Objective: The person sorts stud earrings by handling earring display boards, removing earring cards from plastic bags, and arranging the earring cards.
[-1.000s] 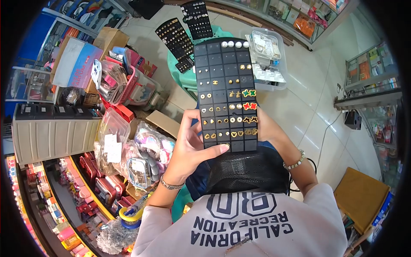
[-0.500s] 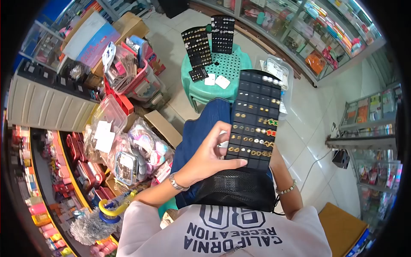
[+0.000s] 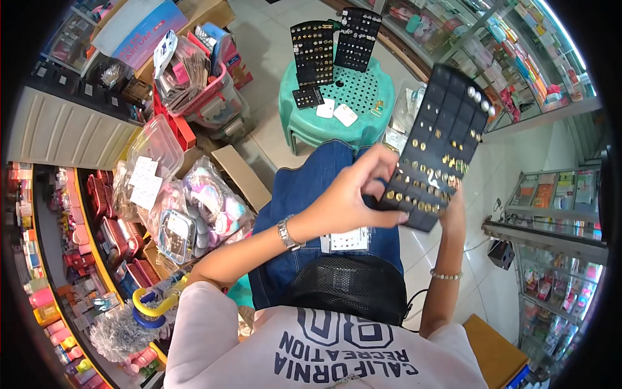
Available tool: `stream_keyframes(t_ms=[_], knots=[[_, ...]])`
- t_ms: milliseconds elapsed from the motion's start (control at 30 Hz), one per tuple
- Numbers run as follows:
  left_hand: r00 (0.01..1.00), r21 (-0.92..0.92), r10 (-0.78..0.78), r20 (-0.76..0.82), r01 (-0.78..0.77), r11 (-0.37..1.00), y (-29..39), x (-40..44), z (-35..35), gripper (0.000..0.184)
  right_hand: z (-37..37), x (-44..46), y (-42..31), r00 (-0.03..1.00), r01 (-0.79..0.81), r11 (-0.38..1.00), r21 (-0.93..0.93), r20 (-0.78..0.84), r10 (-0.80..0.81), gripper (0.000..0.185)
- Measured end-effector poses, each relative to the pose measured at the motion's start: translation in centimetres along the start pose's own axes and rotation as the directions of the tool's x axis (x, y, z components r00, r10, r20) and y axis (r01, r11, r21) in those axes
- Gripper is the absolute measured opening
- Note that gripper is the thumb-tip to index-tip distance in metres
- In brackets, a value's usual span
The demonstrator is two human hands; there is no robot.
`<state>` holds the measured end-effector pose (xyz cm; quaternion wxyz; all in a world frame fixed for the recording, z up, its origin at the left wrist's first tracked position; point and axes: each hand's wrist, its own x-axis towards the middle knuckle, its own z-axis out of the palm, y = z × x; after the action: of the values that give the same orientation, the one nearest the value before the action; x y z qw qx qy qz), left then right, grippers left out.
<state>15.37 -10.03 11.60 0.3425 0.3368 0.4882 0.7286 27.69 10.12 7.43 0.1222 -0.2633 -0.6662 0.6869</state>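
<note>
A black earring display board [image 3: 435, 152], lined with rows of small gold and white earrings, is held up tilted to the right above my lap. My left hand [image 3: 353, 194], with a watch on its wrist, grips the board's lower left edge, thumb across the front. At the lower right edge my right hand [image 3: 455, 211] holds the board from behind, most of its fingers hidden. Beneath, on my jeans, lies a white card with small earrings [image 3: 346, 240]. Two more earring boards, one on the left [image 3: 313, 53] and one on the right [image 3: 357, 39], stand upright on a green stool.
The green stool [image 3: 301, 123] also carries white cards [image 3: 346, 115] and a small black earring pad [image 3: 308, 97]. A black mesh bag [image 3: 346, 285] rests against my waist. Bagged goods [image 3: 217, 201] and a pink basket [image 3: 210, 107] crowd the left. Glass display cases [image 3: 551, 104] line the right.
Both hands have carried the board up and to the right, and it now leans further right. The card of earrings on my lap has come into sight.
</note>
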Motion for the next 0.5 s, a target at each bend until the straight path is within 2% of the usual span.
stream_keyframes(t_ms=[33,67,100,233,433,500], knots=[[0.998,0.048,0.043,-0.035,-0.041,0.998,-0.1,0.7,-0.6,0.049,-0.6,0.9,-0.4,0.982,0.092,0.951,0.296,0.132,-0.136,0.029],[0.994,0.100,0.086,-0.070,-0.079,0.992,-0.2,1.3,-1.3,0.048,-0.7,1.8,-0.9,0.931,0.126,0.808,0.576,0.213,-0.297,0.028],[0.993,0.101,0.081,-0.083,-0.073,0.992,-0.4,1.8,-1.9,0.048,-0.3,2.5,-1.8,0.931,0.113,0.809,0.577,0.223,-0.289,0.028],[0.980,0.279,0.168,-0.105,-0.133,0.951,-2.0,4.4,-4.4,0.046,1.9,5.3,-5.4,0.948,0.203,0.936,0.287,0.182,-0.262,0.021],[0.976,0.284,0.198,-0.086,-0.167,0.944,-5.9,8.3,-8.0,0.047,2.8,11.8,-2.7,0.972,0.146,0.955,0.260,0.141,-0.187,0.017],[0.962,0.389,0.248,-0.117,-0.186,0.902,-6.9,9.6,-9.3,0.046,2.7,14.1,-1.1,0.974,0.141,0.946,0.293,0.133,-0.186,0.018]])
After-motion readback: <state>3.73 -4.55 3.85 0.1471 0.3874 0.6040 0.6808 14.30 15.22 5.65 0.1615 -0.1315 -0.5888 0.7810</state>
